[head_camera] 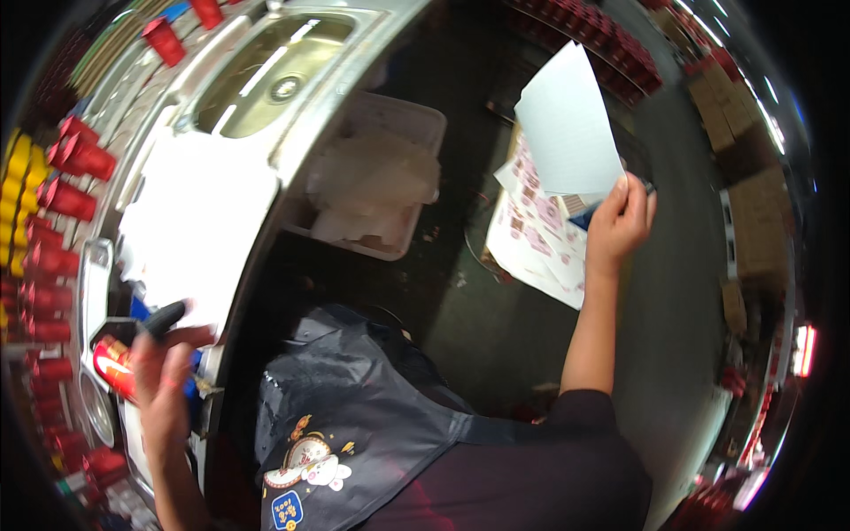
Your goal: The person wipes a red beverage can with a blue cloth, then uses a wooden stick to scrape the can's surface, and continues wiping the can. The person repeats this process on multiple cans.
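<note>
My right hand [617, 226] pinches a plain whitish sheet [571, 123] by its lower corner, with the sheet raised over a stack of sheets printed in pink and brown [538, 239]. A dark covering shows at the tip of one right finger. On the left, my left hand [163, 385] is blurred, its fingers spread, and one finger seems to wear a black cover. Right behind it lies a shiny red rounded object [113, 364]; I cannot tell whether the hand touches it. A glaring white worktop [199, 206] extends beyond the left hand.
A steel sink [285, 86] is set into the counter's far end. Below stands a pale plastic bin [398, 249] with crumpled translucent sheets. Red cylindrical containers [70, 199] line the left side beside yellow items [20, 192]. Cardboard boxes [757, 226] stand to the right across the dark floor [671, 265].
</note>
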`<state>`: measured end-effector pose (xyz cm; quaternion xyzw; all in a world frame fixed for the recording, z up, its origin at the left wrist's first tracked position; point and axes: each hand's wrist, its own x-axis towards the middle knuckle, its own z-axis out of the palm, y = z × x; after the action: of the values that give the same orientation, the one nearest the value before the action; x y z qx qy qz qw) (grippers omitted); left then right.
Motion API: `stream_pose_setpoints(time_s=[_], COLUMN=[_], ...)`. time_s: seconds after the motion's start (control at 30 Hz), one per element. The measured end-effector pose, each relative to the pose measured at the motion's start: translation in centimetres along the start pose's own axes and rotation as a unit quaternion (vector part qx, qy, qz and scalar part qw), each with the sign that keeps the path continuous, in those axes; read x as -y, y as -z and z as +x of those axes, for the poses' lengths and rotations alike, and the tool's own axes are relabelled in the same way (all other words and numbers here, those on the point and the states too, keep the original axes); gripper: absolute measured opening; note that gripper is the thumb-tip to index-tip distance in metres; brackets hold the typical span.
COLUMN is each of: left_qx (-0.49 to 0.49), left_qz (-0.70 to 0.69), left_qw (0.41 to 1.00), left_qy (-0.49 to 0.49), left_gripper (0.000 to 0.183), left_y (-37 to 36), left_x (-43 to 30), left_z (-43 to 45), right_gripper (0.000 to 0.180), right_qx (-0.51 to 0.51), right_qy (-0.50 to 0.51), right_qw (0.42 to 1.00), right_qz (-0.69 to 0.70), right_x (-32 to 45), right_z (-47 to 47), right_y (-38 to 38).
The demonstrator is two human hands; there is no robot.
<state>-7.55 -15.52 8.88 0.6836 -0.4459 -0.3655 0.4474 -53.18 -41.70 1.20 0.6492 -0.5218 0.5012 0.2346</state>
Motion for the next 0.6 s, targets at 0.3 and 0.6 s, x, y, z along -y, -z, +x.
stream_pose_setpoints(time_s=[0.3, 0.6], left_qx=[0.112, 0.026], left_qz=[-0.461, -0.308], left_qw=[0.868, 0.938], left_qy=[0.146, 0.156], left_gripper=[0.047, 0.028], left_y=[-4.6, -0.1], left_x=[-2.2, -1.5], left_z=[9.3, 5.0], right_gripper=[0.021, 0.038], right_qx=[0.146, 0.368], right_qy=[0.319, 0.160], right_qw=[0.868, 0.720], right_qz=[0.351, 0.566], right_x=[16.1, 20.1], right_z=[-3.1, -6.4], right_y=[3.6, 1.9])
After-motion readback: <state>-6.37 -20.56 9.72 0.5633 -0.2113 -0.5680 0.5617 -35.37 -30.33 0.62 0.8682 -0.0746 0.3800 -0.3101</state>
